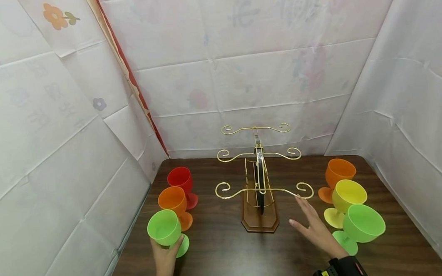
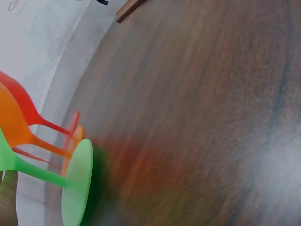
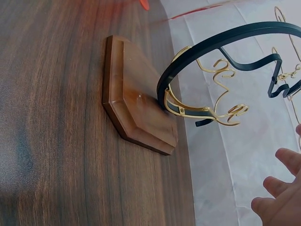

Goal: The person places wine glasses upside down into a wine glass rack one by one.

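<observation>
Left hand holds green goblet; table edge near, stand well apart.

The left hand is extended forward, its thumb and fingers curled in a grip. The right hand is held out and angled inward, fingers stretched, thumb spread apart. Both wrists are wrapped in black.

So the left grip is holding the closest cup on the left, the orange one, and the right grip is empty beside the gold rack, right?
The colour is wrong: the head view shows the left grip holding the green cup, the closest one on the left; the orange cup stands just behind it. The right grip is indeed empty beside the gold rack.
</observation>
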{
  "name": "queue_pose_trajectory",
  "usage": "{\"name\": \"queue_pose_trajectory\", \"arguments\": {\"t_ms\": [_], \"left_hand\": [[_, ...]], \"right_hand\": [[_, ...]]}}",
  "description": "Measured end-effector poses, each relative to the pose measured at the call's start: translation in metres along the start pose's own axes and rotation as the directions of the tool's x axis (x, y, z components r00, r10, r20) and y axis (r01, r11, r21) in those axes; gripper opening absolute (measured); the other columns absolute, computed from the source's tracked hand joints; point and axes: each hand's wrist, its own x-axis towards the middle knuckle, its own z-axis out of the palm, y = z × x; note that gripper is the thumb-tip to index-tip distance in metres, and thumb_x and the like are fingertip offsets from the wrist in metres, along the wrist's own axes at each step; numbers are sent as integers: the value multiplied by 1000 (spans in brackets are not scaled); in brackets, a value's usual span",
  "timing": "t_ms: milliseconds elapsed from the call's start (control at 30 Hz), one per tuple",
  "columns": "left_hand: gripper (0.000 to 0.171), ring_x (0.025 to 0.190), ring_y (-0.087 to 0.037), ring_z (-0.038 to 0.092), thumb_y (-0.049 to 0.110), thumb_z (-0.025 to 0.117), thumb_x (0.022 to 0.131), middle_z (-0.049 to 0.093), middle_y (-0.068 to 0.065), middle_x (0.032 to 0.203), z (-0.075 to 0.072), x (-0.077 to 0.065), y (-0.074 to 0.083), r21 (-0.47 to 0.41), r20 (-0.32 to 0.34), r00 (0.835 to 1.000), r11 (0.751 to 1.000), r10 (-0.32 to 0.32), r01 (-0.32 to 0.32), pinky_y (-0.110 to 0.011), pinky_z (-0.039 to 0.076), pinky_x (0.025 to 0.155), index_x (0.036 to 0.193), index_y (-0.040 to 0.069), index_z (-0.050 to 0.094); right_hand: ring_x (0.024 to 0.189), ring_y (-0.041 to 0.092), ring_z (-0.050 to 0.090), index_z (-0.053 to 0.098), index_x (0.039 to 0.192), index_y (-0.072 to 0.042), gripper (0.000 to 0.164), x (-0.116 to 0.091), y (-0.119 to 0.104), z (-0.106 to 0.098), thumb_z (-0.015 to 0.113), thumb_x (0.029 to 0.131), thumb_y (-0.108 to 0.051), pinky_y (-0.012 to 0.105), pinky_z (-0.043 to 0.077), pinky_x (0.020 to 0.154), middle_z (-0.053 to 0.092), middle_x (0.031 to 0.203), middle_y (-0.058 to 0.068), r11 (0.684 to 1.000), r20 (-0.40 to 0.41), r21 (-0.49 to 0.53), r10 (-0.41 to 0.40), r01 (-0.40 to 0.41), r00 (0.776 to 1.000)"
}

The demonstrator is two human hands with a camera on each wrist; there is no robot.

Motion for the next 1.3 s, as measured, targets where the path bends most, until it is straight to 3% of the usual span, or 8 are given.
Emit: {"name": "queue_pose_trajectory", "arguments": {"t_ms": [500,667,833,967,1033,1133,1233,1300], "left_hand": [[89,112,-8,46,-6,79,70,45,5,125,-15,-3,61,-33,-2,997,996,77,-77,-9,38,87,142,13,29],[84,109,-11,51,-15,75,67,51,-2,122,-5,-13,79,-125,69,988,984,137,-128,-13,43,87,138,4,34],[73,106,-13,57,-16,73,68,56,-10,119,7,-23,106,-181,181,962,968,206,-173,-19,47,86,132,-1,42],[70,105,-13,58,-13,75,68,58,-10,118,15,-32,134,-160,263,946,976,188,-149,-22,48,85,130,1,45],[71,105,-13,58,-12,75,68,57,-10,119,19,-38,147,-155,307,934,978,183,-141,-23,48,85,130,2,45],[72,106,-15,58,-13,75,67,57,-11,120,27,-44,162,-186,372,899,967,231,-172,-25,49,85,131,2,44],[75,106,-15,58,-14,74,66,57,-11,120,38,-48,169,-260,436,839,938,326,-230,-27,49,87,132,-2,41],[76,107,-15,58,-14,74,65,57,-10,121,46,-51,171,-296,476,795,920,376,-258,-28,49,88,132,-3,39]], "right_hand": [[136,51,15,19,151,-12,76,0,2,-1,61,90,-29,76,20,93,17,153,24,1000,-16,-17,-13,13,1000],[136,51,13,16,152,-20,75,-2,-1,1,60,92,-29,77,18,92,16,153,23,1000,7,20,2,-2,1000],[136,50,14,17,152,-18,74,-4,-6,5,60,92,-23,77,18,92,17,154,21,996,11,74,-57,56,998],[137,47,17,19,152,-17,74,-8,-13,7,61,91,-20,76,19,93,18,154,20,987,33,117,-113,109,993],[137,43,18,20,151,-16,74,-11,-20,7,61,90,-18,75,20,94,20,153,19,980,60,144,-149,139,987],[141,20,18,20,151,-18,74,-15,-32,5,60,90,-14,75,20,94,20,154,17,963,113,205,-200,174,973],[138,0,14,17,152,-20,73,-16,-45,0,57,91,-12,76,19,93,18,155,14,936,158,278,-265,215,951],[138,-2,14,16,152,-19,70,-15,-54,-1,54,94,-16,76,19,93,17,156,12,915,166,313,-319,257,933]]}}
